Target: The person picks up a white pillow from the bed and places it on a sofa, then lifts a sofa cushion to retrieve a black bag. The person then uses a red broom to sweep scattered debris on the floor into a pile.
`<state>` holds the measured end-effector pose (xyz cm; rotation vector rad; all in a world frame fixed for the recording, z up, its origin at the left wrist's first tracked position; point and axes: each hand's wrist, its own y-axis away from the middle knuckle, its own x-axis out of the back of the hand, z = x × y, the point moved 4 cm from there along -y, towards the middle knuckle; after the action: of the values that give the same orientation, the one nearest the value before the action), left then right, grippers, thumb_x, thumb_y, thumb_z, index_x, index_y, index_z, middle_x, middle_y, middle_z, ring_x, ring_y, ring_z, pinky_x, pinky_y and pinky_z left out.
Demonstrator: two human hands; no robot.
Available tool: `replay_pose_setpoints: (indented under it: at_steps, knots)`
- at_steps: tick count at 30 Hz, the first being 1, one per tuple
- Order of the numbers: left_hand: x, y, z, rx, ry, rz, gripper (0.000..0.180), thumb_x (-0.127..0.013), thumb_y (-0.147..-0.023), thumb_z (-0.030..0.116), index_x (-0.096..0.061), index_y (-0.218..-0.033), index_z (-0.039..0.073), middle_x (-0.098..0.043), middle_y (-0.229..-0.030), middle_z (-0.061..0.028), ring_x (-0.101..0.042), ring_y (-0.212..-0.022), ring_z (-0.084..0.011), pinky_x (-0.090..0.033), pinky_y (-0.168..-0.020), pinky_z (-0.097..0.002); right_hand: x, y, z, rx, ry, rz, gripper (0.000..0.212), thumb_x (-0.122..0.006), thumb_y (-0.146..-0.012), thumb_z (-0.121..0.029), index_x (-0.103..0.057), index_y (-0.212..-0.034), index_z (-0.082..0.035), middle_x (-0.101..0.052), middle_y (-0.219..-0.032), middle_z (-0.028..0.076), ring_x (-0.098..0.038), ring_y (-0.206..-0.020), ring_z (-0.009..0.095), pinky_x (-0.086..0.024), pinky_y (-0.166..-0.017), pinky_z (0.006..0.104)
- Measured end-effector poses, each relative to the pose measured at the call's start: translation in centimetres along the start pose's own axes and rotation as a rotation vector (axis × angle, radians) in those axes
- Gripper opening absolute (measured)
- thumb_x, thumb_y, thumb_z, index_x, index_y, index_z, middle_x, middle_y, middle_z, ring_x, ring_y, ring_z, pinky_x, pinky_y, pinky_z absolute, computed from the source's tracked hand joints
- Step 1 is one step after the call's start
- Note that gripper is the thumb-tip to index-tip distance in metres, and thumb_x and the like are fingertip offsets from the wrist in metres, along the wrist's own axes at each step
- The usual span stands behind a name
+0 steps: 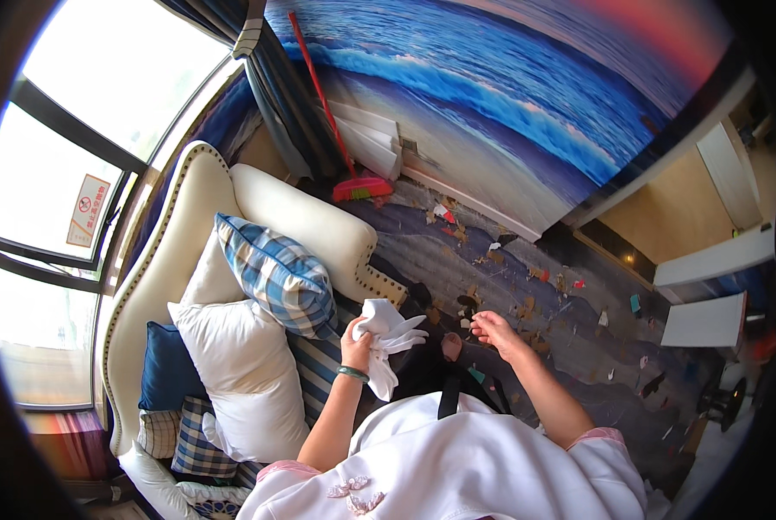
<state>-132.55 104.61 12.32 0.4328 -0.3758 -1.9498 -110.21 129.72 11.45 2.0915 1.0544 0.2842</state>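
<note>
My left hand [356,345], with a dark green bangle at its wrist, is closed around a pair of white gloves [388,334]. The gloves' limp fingers point right, and part of the fabric hangs below my hand. To the right, my right hand [495,331] is held out over the littered floor, its fingers loosely bent and apart with nothing visible in them. The two hands do not touch. Close to my left hand, a blue-and-white checked pillow [277,276] leans on the cream sofa's arm.
The cream studded sofa [306,208] holds white pillows [236,364] and a blue cushion [164,368] under the window. A red broom [323,104] leans by the dark curtain [297,95]. Scraps litter the grey floor [570,347]. A white board-like piece [704,321] stands at right.
</note>
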Motion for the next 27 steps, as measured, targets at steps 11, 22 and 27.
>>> replay_pose_setpoints:
  at_steps: [11, 22, 27]
  knots:
    - [-8.6, -13.3, 3.8, 0.106, 0.046, 0.022, 0.022, -0.053, -0.070, -0.002, -0.061, -0.088, 0.005, -0.058, -0.079, -0.0019, -0.055, -0.071, -0.0129, -0.045, -0.066, -0.0252, 1.5, -13.0, -10.4, -0.119, 0.017, -0.116, 0.025, -0.055, -0.096, -0.032, -0.057, -0.109, -0.012, -0.063, -0.098, 0.000, -0.059, -0.087, 0.009, -0.048, -0.073, 0.0242]
    - [-12.3, -24.4, 10.3, 0.107, 0.132, 0.059, 0.026, -0.057, -0.075, 0.005, -0.058, -0.101, 0.007, -0.057, -0.089, -0.0036, -0.055, -0.081, -0.0149, -0.047, -0.075, -0.0283, -5.2, -30.3, -30.0, -0.067, 0.248, -0.305, 0.025, -0.056, -0.095, -0.033, -0.057, -0.110, -0.013, -0.063, -0.098, 0.000, -0.059, -0.086, 0.009, -0.048, -0.072, 0.0239]
    - [-11.6, -25.0, 13.0, 0.088, 0.286, 0.141, 0.023, -0.064, -0.084, 0.014, -0.060, -0.106, 0.009, -0.057, -0.094, -0.0024, -0.054, -0.084, -0.0114, -0.046, -0.074, -0.0260, -11.8, -38.8, -40.5, 0.042, 0.372, -0.421, 0.024, -0.055, -0.096, -0.032, -0.055, -0.112, -0.013, -0.062, -0.097, 0.000, -0.060, -0.083, 0.008, -0.050, -0.072, 0.0243]
